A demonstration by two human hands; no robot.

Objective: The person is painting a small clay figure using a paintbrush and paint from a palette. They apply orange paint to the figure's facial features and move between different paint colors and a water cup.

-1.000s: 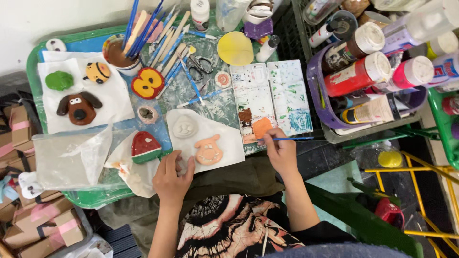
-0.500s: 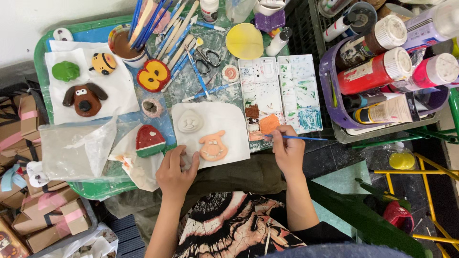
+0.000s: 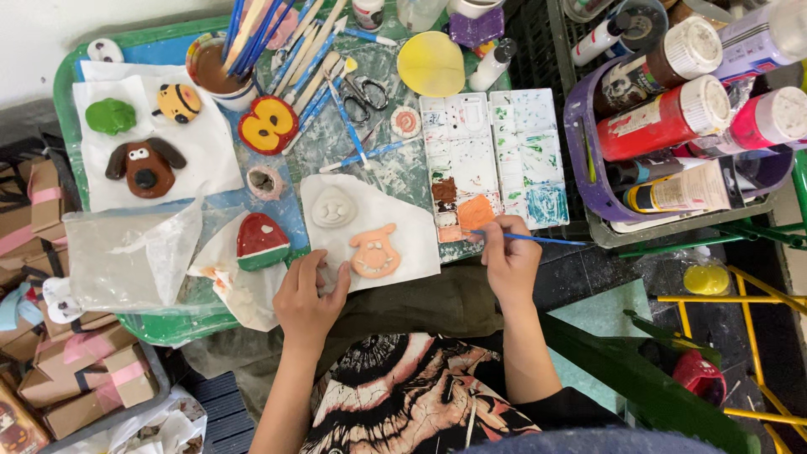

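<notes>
The right hand (image 3: 510, 262) is curled into a pinch around a thin blue paintbrush (image 3: 525, 238), forearm running up from the lower middle of the view with the wrist bent slightly inward. The brush lies almost level: its handle sticks out to the right past the knuckles, and its tip reaches left of the fingers to the edge of an orange patch of paint (image 3: 476, 213) in a white paint palette (image 3: 492, 160). That palette sits just above the pinch, its wells smeared with green, blue and brown.

The left hand (image 3: 308, 296) rests flat and loosely spread on the near edge of a white paper sheet (image 3: 403, 227), fingers pointing up and away from the body, closed on nothing; whether its fingertips touch the small pale clay piece beside them I cannot tell. Just right of those fingers lies an orange clay face (image 3: 375, 251), between the two hands. Above it on the same sheet is an unpainted clay face (image 3: 331, 207). Left of the left hand, close by, sits a red and green watermelon piece (image 3: 261, 241).

Farther up and left from that hand are a brown dog head (image 3: 145, 167), a green blob (image 3: 110, 116) and a yellow bee (image 3: 179, 102) on another paper. All this lies on a green tray (image 3: 63, 84). Well to the right of the brush hand stands a purple basket (image 3: 580, 168) of paint bottles
</notes>
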